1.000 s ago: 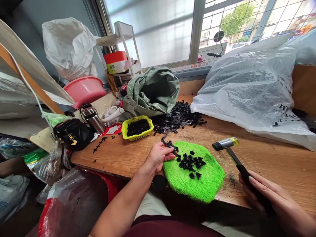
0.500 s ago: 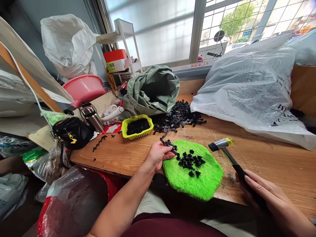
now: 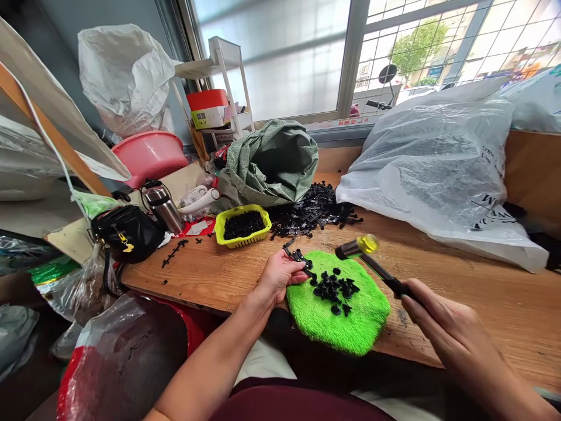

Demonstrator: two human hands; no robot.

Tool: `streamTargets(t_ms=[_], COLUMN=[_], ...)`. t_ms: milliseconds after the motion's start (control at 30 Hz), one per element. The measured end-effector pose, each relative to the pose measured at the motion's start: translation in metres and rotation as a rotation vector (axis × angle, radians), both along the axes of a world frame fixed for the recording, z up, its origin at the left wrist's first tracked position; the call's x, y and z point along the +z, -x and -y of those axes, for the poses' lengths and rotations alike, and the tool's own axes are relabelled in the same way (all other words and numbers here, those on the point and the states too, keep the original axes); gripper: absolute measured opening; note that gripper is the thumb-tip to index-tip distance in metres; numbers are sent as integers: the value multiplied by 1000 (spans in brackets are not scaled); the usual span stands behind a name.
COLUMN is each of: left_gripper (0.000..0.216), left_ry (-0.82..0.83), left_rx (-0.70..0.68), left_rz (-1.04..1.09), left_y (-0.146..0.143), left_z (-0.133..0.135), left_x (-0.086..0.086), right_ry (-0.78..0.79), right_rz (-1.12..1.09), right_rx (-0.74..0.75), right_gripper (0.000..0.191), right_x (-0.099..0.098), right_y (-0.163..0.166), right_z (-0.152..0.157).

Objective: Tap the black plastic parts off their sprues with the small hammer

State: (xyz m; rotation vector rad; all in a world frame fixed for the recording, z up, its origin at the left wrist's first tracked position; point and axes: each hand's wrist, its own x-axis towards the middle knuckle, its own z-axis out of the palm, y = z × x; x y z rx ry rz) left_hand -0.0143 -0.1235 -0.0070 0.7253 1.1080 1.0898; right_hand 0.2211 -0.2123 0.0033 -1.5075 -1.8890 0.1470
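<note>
My left hand (image 3: 280,273) is closed on a few small black plastic parts (image 3: 298,256) at the left edge of a bright green cloth pad (image 3: 346,333). Loose black plastic pieces (image 3: 333,287), some with round flat heads, lie in a cluster on the pad. In my right hand (image 3: 438,313) is the dark handle of a mallet (image 3: 359,248), whose metal head has a black face and a clear yellow face. That head is raised over the far right part of the pad, apart from the pieces. My palm hides the end of the handle.
A yellow basket (image 3: 218,227) of black bits stands beyond my left hand. Behind it a green woven sack (image 3: 245,181) lies open, with a heap of black parts (image 3: 319,207) beside it. A large white plastic bag (image 3: 429,181) fills the back right. A black pouch (image 3: 127,234) and steel flask (image 3: 164,207) sit left.
My right hand has carried the mallet leftward and a little upward, bringing its head over the green pad. My left hand keeps its hold on the black parts.
</note>
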Motion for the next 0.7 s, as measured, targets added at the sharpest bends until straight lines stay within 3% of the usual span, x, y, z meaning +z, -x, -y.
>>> streamTargets(t_ms=[167, 700], left_gripper=[26, 31], left_ry=[-25, -73], left_rx=[1, 3], left_rz=[3, 0], left_y=[0, -3], left_z=[1, -1], left_x=[0, -4], right_ry=[-57, -139], right_rz=[227, 375], right_rx=[157, 204], right_gripper=[26, 27], right_x=[4, -7], right_y=[13, 9], right_z=[-12, -14])
